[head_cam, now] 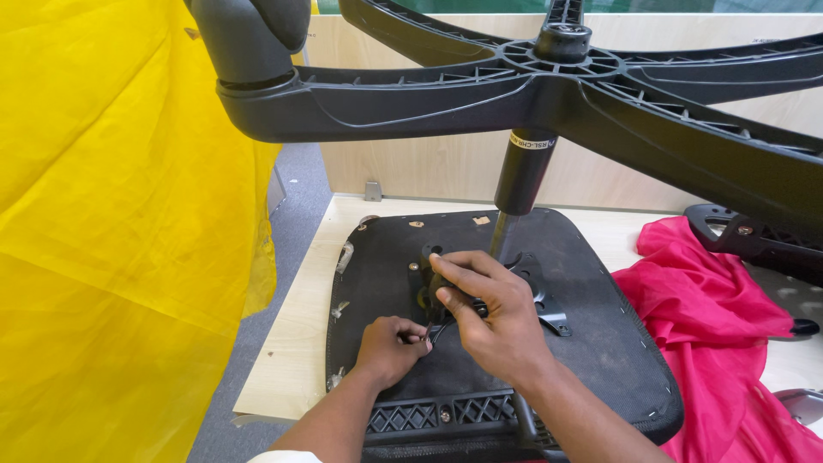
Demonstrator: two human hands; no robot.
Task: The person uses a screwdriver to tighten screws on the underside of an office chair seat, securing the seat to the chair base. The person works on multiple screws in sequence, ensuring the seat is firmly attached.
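1. Hidden or unclear: the small metal tool [437,330] between the two hands is mostly covered by fingers; only a thin bright tip shows, so its kind cannot be told; the black mechanism plate [536,296] is half masked by the right hand; both forearms are cut off at the lower edge.
2. Left hand [390,347]: curled tight, fingertips pinching the near end of the tool.
3. Right hand [489,313]: draped over the plate, fingers bent and gripping the tool's upper part.
4. Chair seat [600,360]: upside down on the pale wooden table [287,343], underside up; front edge towards the camera.
5. Gas column [521,176]: rises from the plate, long axis near vertical, leaning slightly right; the star base [549,81] caps it, spokes running out of frame.
6. Surroundings: yellow cloth [111,231] at left; pink cloth [729,309] at right, touching the seat.
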